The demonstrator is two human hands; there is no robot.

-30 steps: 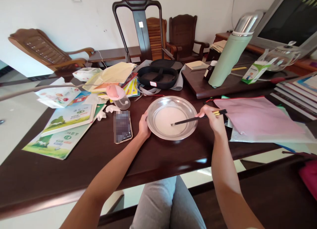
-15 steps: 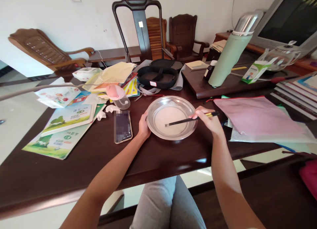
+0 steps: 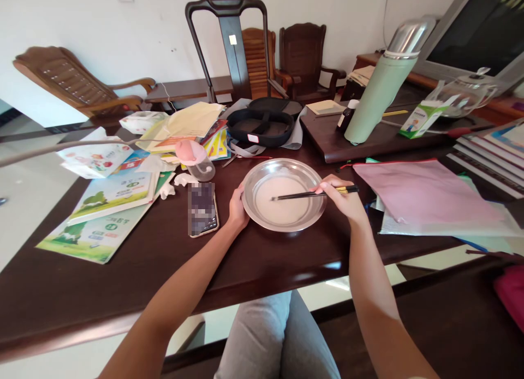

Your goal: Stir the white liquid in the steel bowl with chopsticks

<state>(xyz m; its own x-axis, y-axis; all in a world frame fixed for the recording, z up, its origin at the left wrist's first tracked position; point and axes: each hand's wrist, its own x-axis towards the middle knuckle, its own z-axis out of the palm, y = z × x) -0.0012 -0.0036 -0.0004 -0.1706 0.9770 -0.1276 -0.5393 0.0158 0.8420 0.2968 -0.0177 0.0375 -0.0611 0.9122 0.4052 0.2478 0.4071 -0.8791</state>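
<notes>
A round steel bowl (image 3: 284, 225) stands on the dark table, with a whitish layer (image 3: 282, 207) covering its bottom. My left hand (image 3: 238, 207) grips the bowl's left rim, fingers partly hidden behind it. Over the bowl's right rim, my right hand (image 3: 340, 196) is closed round a pair of black chopsticks (image 3: 297, 195) with gold-coloured upper ends. Their tips are at the whitish layer, left of the bowl's middle; whether they dip into it I cannot tell. A phone (image 3: 203, 209) lies left of my left hand.
Left are booklets (image 3: 110, 204), crumpled tissue (image 3: 167, 189) and a pink-lidded clear cup (image 3: 195, 159). Behind the bowl sits an open black case (image 3: 262, 125). A green thermos (image 3: 380, 89) stands back right, and a pink zip pouch (image 3: 429, 193) lies right of my right hand.
The chopstick tips have shifted slightly up and left in the bowl, and the chopsticks lie flatter. My right hand has turned a little with them. My left hand and the bowl stay put.
</notes>
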